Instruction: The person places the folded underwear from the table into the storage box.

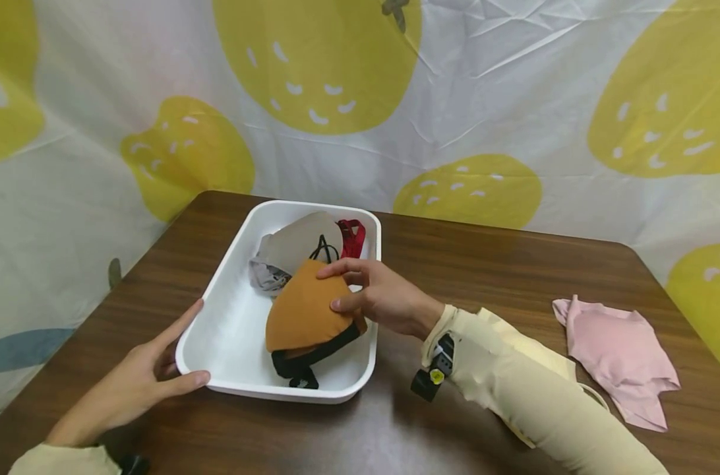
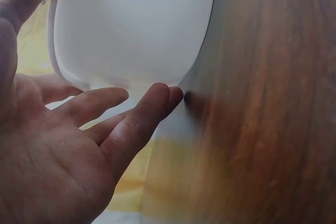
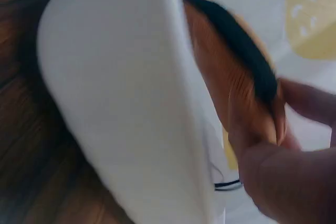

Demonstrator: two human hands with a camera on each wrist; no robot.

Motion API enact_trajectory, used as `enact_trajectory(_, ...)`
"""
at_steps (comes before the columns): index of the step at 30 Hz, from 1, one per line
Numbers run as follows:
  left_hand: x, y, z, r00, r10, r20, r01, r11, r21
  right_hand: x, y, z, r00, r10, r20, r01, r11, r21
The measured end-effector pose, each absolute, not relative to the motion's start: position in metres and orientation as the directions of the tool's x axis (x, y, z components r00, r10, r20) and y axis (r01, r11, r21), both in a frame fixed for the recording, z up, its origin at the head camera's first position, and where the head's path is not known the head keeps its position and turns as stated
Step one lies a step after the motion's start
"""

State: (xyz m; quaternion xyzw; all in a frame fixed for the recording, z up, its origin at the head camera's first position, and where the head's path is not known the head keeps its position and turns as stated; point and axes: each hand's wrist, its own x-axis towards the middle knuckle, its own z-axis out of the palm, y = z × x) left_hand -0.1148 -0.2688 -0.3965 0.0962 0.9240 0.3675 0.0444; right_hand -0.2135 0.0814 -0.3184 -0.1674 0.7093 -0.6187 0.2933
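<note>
A folded orange padded garment with black trim [image 1: 306, 307] is pinched at its right side between the thumb and fingers of my right hand [image 1: 390, 297]. It is tilted over the white tub [image 1: 217, 349], with a black end hanging low. In the right wrist view, its brown ribbed inner side [image 3: 210, 51] shows beside the tub wall. My left hand [image 1: 137, 382] lies at the tub's near left corner, thumb and forefinger spread along the outside. The left wrist view shows those fingers fairly straight beside the tub.
Behind the orange garment, a beige-grey garment [image 1: 303, 241] and a red strap [image 1: 353, 239] lie in the tub. A pink garment [image 1: 618, 356] lies at the right of the brown table [image 1: 455, 257]. Cream cloth [image 1: 535, 343] partly shows behind my right sleeve. A lemon-patterned curtain [image 1: 348, 158] hangs behind.
</note>
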Motion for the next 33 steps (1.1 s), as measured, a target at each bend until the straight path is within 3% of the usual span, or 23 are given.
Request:
enact_trajectory(5,-0.115,-0.268,-0.396,-0.977,0.213,-0.007,0.149,0.707,0.691,-0.208,0.08,-0.322,-0.728,-0.654,-0.205,0.006,0.293,-0.956)
enact_trajectory(8,-0.116,-0.267,-0.395,-0.976,0.219,-0.014,0.15,0.71,0.689,-0.206,0.079,-0.323,-0.739,-0.645,-0.192,-0.07,0.358,-0.931)
enact_trajectory(10,-0.116,-0.266,-0.393,-0.975,0.221,-0.021,0.147,0.714,0.684,-0.205,0.077,-0.323,-0.75,-0.643,-0.154,-0.185,0.428,-0.885)
enact_trajectory(14,-0.116,-0.266,-0.393,-0.974,0.225,-0.023,0.151,0.725,0.672,-0.2,0.07,-0.321,-0.748,-0.661,-0.058,-0.473,0.593,-0.652)
enact_trajectory(16,-0.115,-0.266,-0.394,-0.973,0.23,-0.024,0.154,0.721,0.676,-0.197,0.066,-0.321,-0.738,-0.674,-0.037,-0.556,0.638,-0.532)
enact_trajectory(29,-0.117,-0.267,-0.394,-0.972,0.233,0.015,0.186,0.732,0.656,-0.193,0.064,-0.333,-0.667,-0.735,-0.123,-0.718,0.678,-0.158)
enact_trajectory(33,-0.114,-0.271,-0.395,-0.975,0.22,0.004,0.171,0.744,0.646,-0.194,0.062,-0.331,-0.599,-0.778,-0.19,-0.77,0.625,-0.13)
